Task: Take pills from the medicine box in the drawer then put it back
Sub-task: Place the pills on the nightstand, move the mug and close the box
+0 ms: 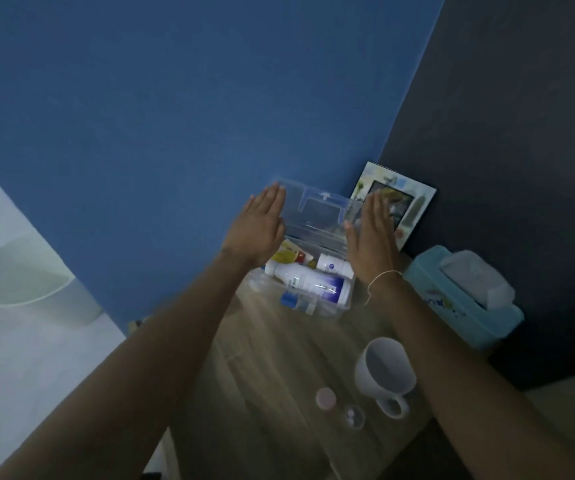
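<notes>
Forearms over wooden table (272, 344), blue wall (175, 98) behind

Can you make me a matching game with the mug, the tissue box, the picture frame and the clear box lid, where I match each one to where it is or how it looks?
Things:
1. mug
2. tissue box
3. picture frame
4. clear box lid

Descriptions:
A. leaning in the corner against the dark wall
B. light blue, with a white tissue sticking out
C. held up between the left hand and the right hand
D. white, near the front of the wooden table, beside a small pink cap

Pairs: 1-D, 2-B, 3-A, 4-C
</notes>
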A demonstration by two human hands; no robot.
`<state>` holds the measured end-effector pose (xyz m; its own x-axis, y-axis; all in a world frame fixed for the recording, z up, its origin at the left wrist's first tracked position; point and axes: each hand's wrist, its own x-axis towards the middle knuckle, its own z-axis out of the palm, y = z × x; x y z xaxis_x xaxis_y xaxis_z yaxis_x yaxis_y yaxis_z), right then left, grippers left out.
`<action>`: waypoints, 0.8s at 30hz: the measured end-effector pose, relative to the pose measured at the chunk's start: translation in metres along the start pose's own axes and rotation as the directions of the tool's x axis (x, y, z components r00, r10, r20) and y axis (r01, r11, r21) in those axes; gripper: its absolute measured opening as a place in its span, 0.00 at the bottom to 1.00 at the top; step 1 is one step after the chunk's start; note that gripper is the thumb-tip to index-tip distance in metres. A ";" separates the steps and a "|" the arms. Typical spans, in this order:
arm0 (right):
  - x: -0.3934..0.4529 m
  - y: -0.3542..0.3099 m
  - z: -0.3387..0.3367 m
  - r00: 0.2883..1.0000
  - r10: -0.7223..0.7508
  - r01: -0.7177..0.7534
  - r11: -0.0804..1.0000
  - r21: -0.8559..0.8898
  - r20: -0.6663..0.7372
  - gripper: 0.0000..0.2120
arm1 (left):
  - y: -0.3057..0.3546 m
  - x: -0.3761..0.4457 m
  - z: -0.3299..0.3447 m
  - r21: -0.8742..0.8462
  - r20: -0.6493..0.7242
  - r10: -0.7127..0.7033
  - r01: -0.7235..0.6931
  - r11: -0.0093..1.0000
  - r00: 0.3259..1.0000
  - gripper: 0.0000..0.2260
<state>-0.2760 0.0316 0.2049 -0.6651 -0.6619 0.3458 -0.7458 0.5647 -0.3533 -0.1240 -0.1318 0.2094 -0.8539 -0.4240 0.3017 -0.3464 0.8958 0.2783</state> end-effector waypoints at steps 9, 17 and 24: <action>0.005 0.011 -0.001 0.998 -0.011 0.009 1.000 0.026 0.060 0.24 | -0.005 0.041 0.010 0.055 0.107 -0.002 -0.003 0.998 0.994 0.26; -0.017 0.008 -0.015 0.992 -0.093 0.101 0.990 0.100 -0.087 0.18 | -0.001 -0.020 0.024 -0.002 -0.045 -0.008 0.008 1.000 0.999 0.26; -0.054 0.003 -0.005 0.991 -0.119 0.116 0.992 0.046 0.060 0.22 | 0.007 -0.082 0.047 -0.073 -0.028 -0.061 0.059 0.996 0.998 0.27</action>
<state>-0.2423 0.0719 0.1894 -0.5681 -0.7529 0.3321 -0.8154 0.4606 -0.3506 -0.0748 -0.0849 0.1437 -0.8196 -0.4818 0.3099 -0.3671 0.8571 0.3615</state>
